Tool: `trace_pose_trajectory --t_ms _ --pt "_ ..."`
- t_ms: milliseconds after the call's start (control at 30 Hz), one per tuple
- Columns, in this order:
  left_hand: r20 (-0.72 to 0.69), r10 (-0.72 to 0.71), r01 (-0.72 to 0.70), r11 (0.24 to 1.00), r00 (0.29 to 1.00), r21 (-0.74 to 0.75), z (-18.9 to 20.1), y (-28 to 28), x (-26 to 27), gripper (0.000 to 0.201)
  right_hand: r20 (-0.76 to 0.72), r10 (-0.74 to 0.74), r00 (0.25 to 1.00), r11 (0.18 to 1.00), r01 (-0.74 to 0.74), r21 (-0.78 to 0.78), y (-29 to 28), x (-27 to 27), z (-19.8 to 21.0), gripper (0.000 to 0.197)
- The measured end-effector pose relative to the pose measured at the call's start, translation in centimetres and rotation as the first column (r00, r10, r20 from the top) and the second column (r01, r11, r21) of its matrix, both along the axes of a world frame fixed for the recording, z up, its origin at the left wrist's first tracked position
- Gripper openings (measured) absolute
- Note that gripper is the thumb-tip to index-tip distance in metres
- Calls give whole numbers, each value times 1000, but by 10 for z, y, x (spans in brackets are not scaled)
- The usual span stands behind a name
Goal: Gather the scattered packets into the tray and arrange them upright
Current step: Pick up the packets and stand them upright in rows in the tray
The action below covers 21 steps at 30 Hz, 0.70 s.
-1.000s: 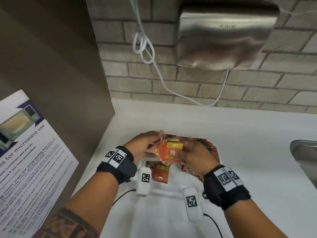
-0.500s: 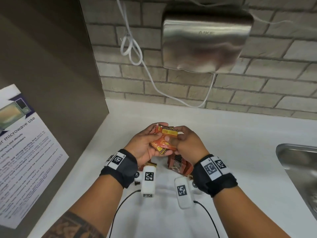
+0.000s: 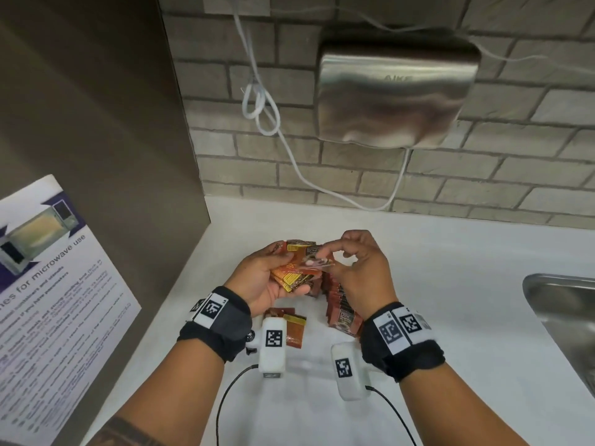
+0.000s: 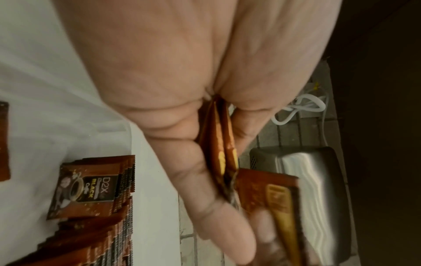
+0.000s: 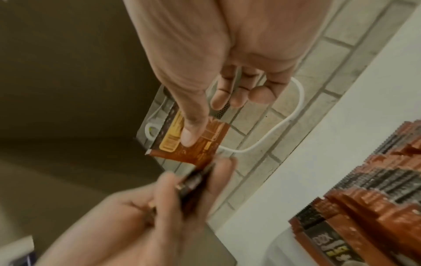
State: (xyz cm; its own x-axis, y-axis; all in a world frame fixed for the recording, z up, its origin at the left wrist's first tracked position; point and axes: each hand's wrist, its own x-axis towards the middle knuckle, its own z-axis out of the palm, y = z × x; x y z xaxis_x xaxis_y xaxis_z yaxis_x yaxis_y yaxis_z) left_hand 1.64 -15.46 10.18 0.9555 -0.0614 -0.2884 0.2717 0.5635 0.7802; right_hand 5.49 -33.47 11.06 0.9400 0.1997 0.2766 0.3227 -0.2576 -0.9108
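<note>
Microwave-use notice point(image 3: 48, 284), far left of your view, posted on the brown panel; not part of the job. Left hand point(image 3: 260, 278): yours, curled round a fanned bundle of coffee packets point(image 3: 294, 275), now raised clear of the desk point(image 3: 450, 317) where a second ago it sat low over the tray. Loose packets point(image 3: 289, 326): two or so lying flat on the desk just beneath that hand, not yet gathered. Right hand point(image 3: 360, 268): thumb and forefinger pinching a single packet point(image 5: 193, 142) at the bundle's top edge, the other fingers loosely curled; a second ago it was pressed against the stack with the left, so you appear to be sorting or turning one packet to face the same way as the others. Upright row of packets point(image 3: 338, 304): standing on edge below and between your wrists, front packet reading "D2X Black"; the tray point(image 5: 280, 241) shows only as a pale rim in the right wrist view. Steel sink point(image 3: 566, 317), far right, and hand dryer point(image 3: 396, 94) on the brick wall: unused. Judgement: most stock is already arranged; the held bundle and the flat packets remain.
</note>
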Motion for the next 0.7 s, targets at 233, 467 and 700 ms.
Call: trace_pose_trajectory --t_ms 233,467,700 --pt "80 -55 40 982 995 186 -5 23 1 27 -151 91 984 995 -97 -34 27 -9 -20 56" --pt "143 -60 14 953 988 303 -13 26 5 32 -387 139 911 974 -55 219 27 -6 -10 21" --pt "139 -4 -40 950 990 310 -6 16 9 35 -483 63 874 951 94 294 18 11 -5 25"
